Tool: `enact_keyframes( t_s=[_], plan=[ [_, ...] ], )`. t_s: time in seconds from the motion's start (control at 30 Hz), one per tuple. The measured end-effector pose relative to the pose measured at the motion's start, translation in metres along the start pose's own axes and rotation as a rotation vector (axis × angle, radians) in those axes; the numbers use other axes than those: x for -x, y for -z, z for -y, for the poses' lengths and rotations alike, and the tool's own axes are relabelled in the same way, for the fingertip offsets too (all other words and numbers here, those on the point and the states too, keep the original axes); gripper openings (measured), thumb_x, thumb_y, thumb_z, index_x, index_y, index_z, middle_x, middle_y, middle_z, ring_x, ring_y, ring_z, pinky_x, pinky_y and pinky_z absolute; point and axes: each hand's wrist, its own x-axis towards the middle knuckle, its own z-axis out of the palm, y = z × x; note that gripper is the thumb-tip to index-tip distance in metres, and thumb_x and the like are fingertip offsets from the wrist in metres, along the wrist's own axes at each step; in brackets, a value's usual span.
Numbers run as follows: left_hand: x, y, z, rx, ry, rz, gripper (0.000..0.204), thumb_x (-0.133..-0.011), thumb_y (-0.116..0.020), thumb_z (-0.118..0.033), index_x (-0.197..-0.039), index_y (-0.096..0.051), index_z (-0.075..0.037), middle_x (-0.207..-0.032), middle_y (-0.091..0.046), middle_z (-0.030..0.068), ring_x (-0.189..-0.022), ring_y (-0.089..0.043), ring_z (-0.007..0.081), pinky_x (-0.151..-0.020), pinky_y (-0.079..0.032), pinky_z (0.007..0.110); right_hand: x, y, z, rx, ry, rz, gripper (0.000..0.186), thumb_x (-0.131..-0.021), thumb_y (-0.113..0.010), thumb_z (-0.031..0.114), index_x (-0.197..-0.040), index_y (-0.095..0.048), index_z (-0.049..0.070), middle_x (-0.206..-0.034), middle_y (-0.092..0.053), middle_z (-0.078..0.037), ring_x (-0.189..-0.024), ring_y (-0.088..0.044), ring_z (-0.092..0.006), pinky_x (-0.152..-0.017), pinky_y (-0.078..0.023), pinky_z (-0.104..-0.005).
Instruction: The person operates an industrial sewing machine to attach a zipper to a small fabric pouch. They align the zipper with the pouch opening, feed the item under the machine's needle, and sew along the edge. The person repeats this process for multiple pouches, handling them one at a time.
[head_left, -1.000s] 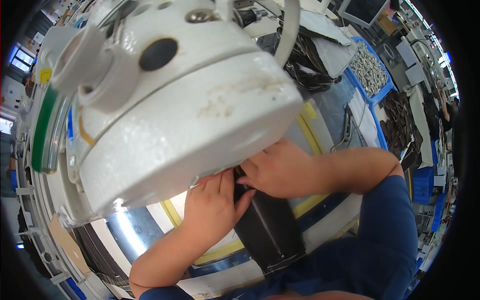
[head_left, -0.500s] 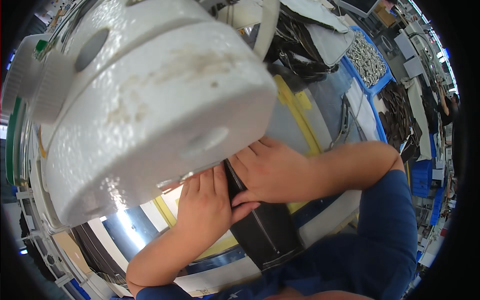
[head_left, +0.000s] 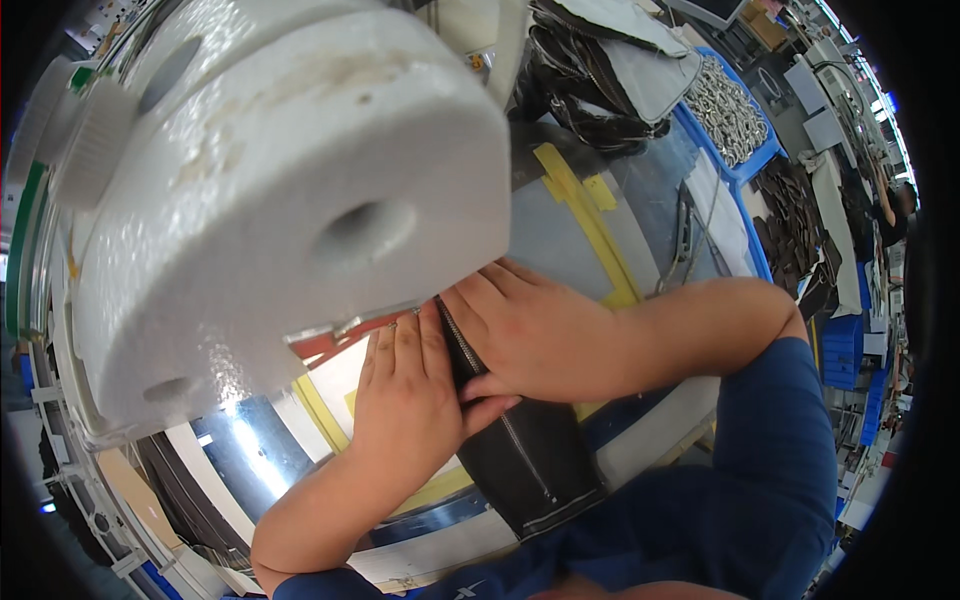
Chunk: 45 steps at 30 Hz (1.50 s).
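- The black zippered piece lies below the white machine head, its upper end running up to the head's lower edge and its zip lengthwise along it.
- The left hand is just below the machine head, fingers straight, close together and laid flat along the left of the zip; its thumb stands apart and reaches across the piece.
- The right hand lies below and to the right of the machine head, fingers extended and slightly parted, resting on the piece right of the zip rather than closed around it; its thumb meets the left one over the zip.
- A red part shows at the machine head's lower edge, near the left fingertips.
- Right of the machine head, yellow tape runs along the tabletop, with a metal tool beyond it.
- Farther right of the machine head, a blue tray holds silvery metal pieces.
- Between that tray and the machine head sits a heap of dark zippered pieces.
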Motion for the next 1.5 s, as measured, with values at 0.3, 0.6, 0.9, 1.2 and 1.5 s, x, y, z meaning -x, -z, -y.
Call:
enact_keyframes(
  t_s=[0.3,0.6,0.9,1.2,1.5],
  plan=[
    [0.007,-0.001,-0.010,0.022,0.086,0.075,0.123,-0.080,-0.081,-0.069,-0.150,-0.040,0.024,-0.149,-0.050,0.0442,-0.143,-0.049,0.0581,-0.122,-0.041,0.058,0.006,-0.004,0.001,0.007,0.013,-0.016,0.091,-0.088,-0.078,0.052,-0.140,-0.055,-0.019,-0.145,-0.055,-0.035,-0.136,-0.057,-0.0484,-0.119,-0.047,-0.0497],
    [0.003,-0.004,-0.006,-0.010,0.085,0.048,0.122,-0.079,-0.082,-0.068,-0.149,-0.043,0.023,-0.147,-0.052,0.0440,-0.141,-0.051,0.0577,-0.120,-0.043,0.056,0.002,-0.005,-0.003,-0.009,0.013,-0.052,0.089,-0.088,-0.079,0.051,-0.139,-0.056,-0.019,-0.145,-0.056,-0.035,-0.136,-0.057,-0.0475,-0.119,-0.046,-0.0494],
    [-0.005,0.005,-0.001,0.045,0.098,0.011,0.128,-0.060,-0.093,-0.068,-0.144,-0.051,0.019,-0.135,-0.062,0.0345,-0.123,-0.064,0.0487,-0.110,-0.050,0.054,-0.002,0.003,-0.006,-0.070,0.031,-0.010,0.093,-0.086,-0.080,0.052,-0.138,-0.055,-0.021,-0.142,-0.059,-0.034,-0.134,-0.059,-0.0454,-0.118,-0.047,-0.0473],
    [-0.005,0.003,0.001,0.038,0.071,-0.024,0.125,-0.061,-0.092,-0.069,-0.140,-0.054,0.018,-0.132,-0.064,0.0332,-0.121,-0.065,0.0470,-0.110,-0.050,0.054,-0.003,0.005,-0.007,-0.084,0.028,-0.005,0.092,-0.085,-0.080,0.051,-0.137,-0.056,-0.021,-0.142,-0.059,-0.033,-0.134,-0.060,-0.0443,-0.118,-0.047,-0.0459],
    [-0.007,0.003,0.000,0.022,0.059,-0.015,0.124,-0.061,-0.092,-0.069,-0.140,-0.054,0.019,-0.134,-0.063,0.0327,-0.121,-0.065,0.0464,-0.110,-0.050,0.054,-0.002,0.005,-0.007,-0.073,0.019,-0.019,0.092,-0.083,-0.081,0.051,-0.137,-0.057,-0.020,-0.141,-0.060,-0.033,-0.133,-0.060,-0.0431,-0.118,-0.048,-0.0460]
  ],
)
